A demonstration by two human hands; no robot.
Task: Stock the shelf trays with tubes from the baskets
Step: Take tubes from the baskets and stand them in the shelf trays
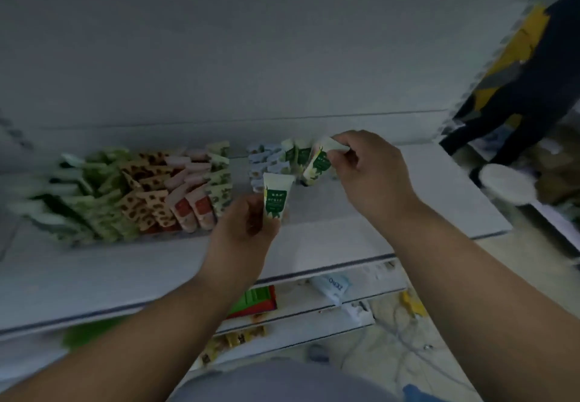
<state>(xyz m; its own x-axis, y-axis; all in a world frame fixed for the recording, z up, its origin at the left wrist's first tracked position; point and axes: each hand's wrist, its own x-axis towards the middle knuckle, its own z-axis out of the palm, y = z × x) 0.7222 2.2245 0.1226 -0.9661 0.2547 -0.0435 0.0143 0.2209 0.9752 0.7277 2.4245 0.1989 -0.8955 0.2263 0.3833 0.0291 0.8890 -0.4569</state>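
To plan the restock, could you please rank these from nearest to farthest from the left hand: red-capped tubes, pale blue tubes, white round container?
1. Pale blue tubes, just beyond the left hand.
2. Red-capped tubes, to its left; nearly tied.
3. White round container, far right.

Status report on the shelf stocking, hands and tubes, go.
Left hand holds a green-label tube upright. Right hand pinches a second tube by its end, at the stocked green tubes. Nothing blocking.
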